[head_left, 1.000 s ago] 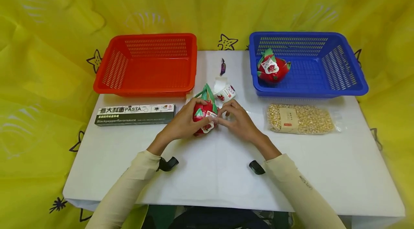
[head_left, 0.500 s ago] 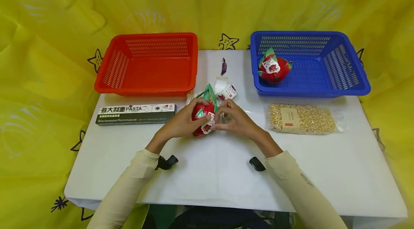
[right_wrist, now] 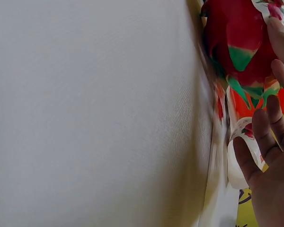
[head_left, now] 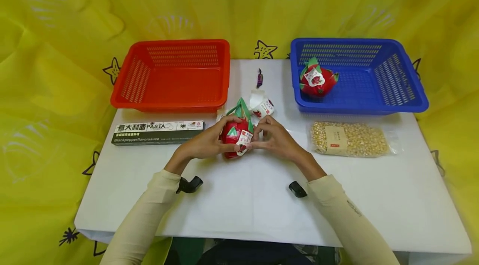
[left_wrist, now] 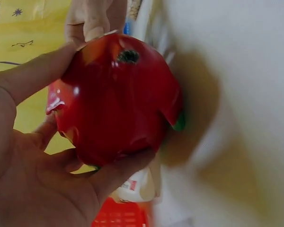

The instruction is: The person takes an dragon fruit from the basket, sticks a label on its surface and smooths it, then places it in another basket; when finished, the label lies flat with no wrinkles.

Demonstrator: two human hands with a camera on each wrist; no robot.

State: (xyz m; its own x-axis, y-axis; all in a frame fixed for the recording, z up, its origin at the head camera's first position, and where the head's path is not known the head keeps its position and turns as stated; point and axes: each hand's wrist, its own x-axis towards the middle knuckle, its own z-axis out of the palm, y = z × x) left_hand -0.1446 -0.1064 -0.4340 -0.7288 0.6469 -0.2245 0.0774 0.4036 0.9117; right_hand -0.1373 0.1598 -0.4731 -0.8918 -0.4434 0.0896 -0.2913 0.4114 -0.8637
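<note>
In the head view a red dragon fruit with green leaf tips stands at the middle of the table. My left hand grips it from the left, thumb at the front and fingers around the back. The left wrist view shows the fruit's glossy red underside and dark stem spot. On the fruit's front is a white sticker label; the left thumb lies on its lower left edge. From the right, my right hand touches the label with its thumb, while its other fingers are spread apart beside the fruit.
Behind the fruit lies a curled strip of sticker labels, with a small purple wrapped candy farther back. A red basket and a pasta box are left; a blue basket holding another dragon fruit and bagged corn kernels are right.
The label has gone from being handled between both hands' fingertips to lying flatter against the fruit. The left thumb has shifted lower; the right thumb has stayed at the label's right side.
</note>
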